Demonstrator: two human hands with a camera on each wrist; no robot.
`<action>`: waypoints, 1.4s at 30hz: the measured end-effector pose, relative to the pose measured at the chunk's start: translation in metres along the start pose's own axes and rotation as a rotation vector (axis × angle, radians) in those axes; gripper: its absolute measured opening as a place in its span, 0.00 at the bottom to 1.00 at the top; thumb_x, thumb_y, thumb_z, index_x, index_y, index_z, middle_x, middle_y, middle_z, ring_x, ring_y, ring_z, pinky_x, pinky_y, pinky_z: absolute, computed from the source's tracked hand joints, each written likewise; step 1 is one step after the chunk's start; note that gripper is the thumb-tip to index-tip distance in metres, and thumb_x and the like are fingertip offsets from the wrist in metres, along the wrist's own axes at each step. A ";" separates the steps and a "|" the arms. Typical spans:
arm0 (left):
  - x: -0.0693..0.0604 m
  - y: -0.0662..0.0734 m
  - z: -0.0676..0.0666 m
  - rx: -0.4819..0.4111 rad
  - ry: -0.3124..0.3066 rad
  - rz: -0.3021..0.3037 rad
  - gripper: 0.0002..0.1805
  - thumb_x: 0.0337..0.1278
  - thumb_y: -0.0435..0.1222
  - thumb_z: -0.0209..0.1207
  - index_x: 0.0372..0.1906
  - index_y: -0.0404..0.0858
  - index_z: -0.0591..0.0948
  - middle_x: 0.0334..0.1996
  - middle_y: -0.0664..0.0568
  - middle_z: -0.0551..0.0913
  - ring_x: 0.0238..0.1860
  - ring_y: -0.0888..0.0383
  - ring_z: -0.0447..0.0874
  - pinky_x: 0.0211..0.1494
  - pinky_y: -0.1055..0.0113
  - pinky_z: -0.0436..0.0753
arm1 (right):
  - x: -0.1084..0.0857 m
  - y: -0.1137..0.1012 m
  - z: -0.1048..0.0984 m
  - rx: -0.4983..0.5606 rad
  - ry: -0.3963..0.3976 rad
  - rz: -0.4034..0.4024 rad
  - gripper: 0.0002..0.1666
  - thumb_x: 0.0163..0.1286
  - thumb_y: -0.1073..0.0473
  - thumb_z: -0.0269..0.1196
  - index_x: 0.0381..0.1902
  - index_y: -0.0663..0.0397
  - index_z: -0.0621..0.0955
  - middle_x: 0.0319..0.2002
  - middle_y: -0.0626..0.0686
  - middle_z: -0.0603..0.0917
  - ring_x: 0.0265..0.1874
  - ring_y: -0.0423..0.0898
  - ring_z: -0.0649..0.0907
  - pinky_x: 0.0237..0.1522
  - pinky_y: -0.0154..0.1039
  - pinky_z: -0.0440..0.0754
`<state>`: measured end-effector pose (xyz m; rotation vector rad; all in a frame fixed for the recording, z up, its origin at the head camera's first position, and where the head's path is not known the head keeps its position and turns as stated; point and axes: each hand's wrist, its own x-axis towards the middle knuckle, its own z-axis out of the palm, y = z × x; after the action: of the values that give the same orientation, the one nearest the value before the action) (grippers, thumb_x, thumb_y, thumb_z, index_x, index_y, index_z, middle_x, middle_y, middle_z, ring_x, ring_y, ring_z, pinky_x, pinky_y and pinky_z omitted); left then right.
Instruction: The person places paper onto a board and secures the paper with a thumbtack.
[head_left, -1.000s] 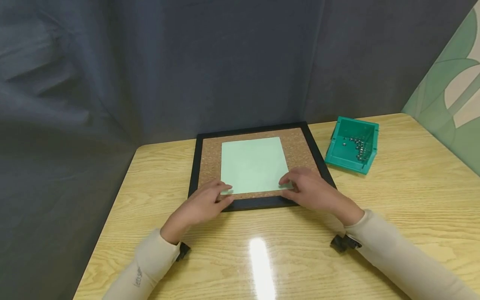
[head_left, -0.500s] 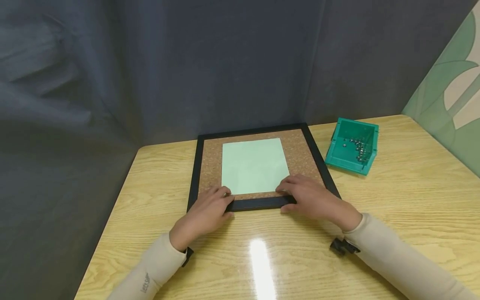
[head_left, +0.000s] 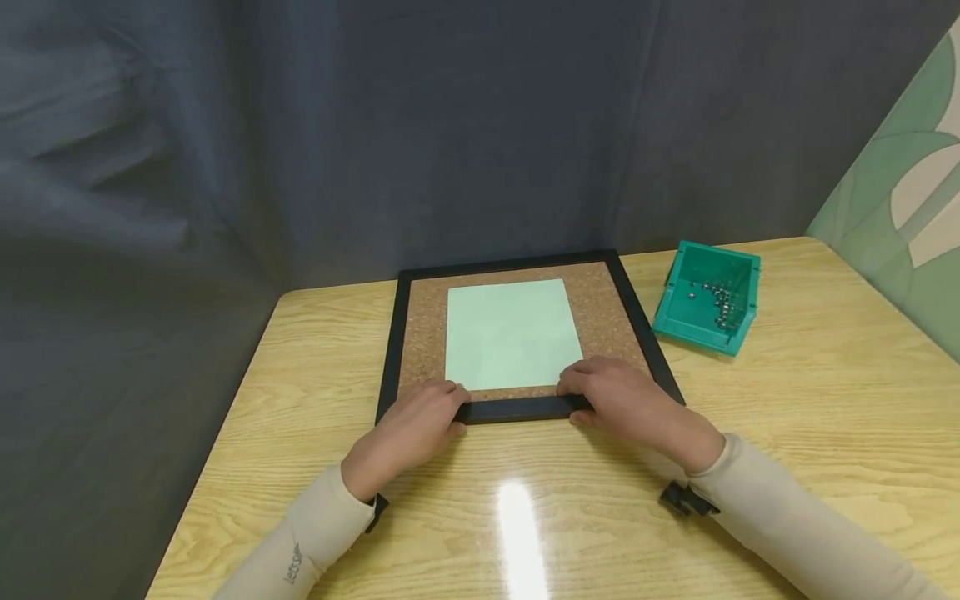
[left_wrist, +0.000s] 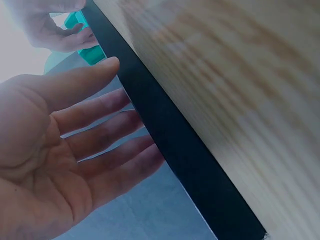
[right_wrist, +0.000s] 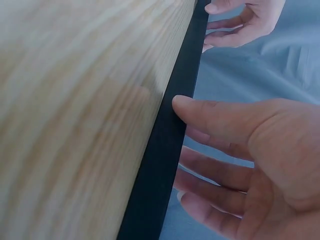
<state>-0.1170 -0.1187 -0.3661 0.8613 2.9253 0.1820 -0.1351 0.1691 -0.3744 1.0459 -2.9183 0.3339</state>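
A corkboard (head_left: 429,325) with a black frame lies on the table, with a pale green sheet of paper (head_left: 513,333) flat on its cork. My left hand (head_left: 416,423) holds the near side of the frame at the left, thumb against the outer face and fingers over the top. Further right, my right hand (head_left: 626,402) grips the same side in like manner, close to the paper's lower right corner. Both wrist views show the thumbs on the black frame edge (left_wrist: 165,125); the fingertips pass out of sight behind it.
To the right of the board stands a green plastic bin (head_left: 693,325) with several small shiny metal pieces (head_left: 722,302) inside. A dark curtain (head_left: 465,133) hangs behind the wooden table (head_left: 450,517). A green patterned panel (head_left: 900,208) borders the right side.
Both hands have come down from the paper's lower corners onto the near side of the frame and taken hold of it. The paper and board look unmoved.
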 end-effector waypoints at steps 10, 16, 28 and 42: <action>0.000 0.000 -0.001 0.000 -0.016 0.003 0.17 0.62 0.39 0.66 0.53 0.36 0.83 0.48 0.46 0.86 0.51 0.47 0.85 0.59 0.51 0.80 | -0.001 -0.001 0.001 -0.038 0.008 -0.010 0.17 0.54 0.60 0.77 0.42 0.48 0.85 0.42 0.49 0.86 0.43 0.49 0.85 0.48 0.49 0.83; -0.001 0.000 -0.001 0.028 0.009 0.025 0.14 0.62 0.32 0.65 0.51 0.35 0.83 0.46 0.45 0.87 0.49 0.49 0.86 0.55 0.52 0.82 | -0.001 -0.003 -0.002 -0.048 -0.042 0.013 0.19 0.56 0.62 0.75 0.46 0.49 0.84 0.46 0.50 0.87 0.47 0.51 0.85 0.53 0.52 0.81; -0.002 0.004 0.001 0.093 0.027 0.024 0.12 0.62 0.31 0.65 0.50 0.37 0.84 0.46 0.47 0.86 0.49 0.49 0.86 0.53 0.54 0.84 | -0.003 -0.006 -0.004 -0.082 -0.054 0.016 0.20 0.57 0.61 0.75 0.49 0.51 0.85 0.44 0.51 0.84 0.48 0.52 0.83 0.54 0.50 0.81; -0.004 0.005 0.003 0.126 0.043 -0.055 0.16 0.60 0.40 0.67 0.53 0.46 0.84 0.46 0.48 0.80 0.53 0.48 0.77 0.58 0.42 0.75 | -0.002 -0.006 -0.003 -0.073 -0.050 0.039 0.20 0.56 0.63 0.75 0.48 0.51 0.85 0.42 0.51 0.84 0.44 0.51 0.84 0.50 0.49 0.83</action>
<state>-0.1110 -0.1162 -0.3685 0.8017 3.0241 0.0129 -0.1297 0.1660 -0.3709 1.0026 -2.9736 0.2029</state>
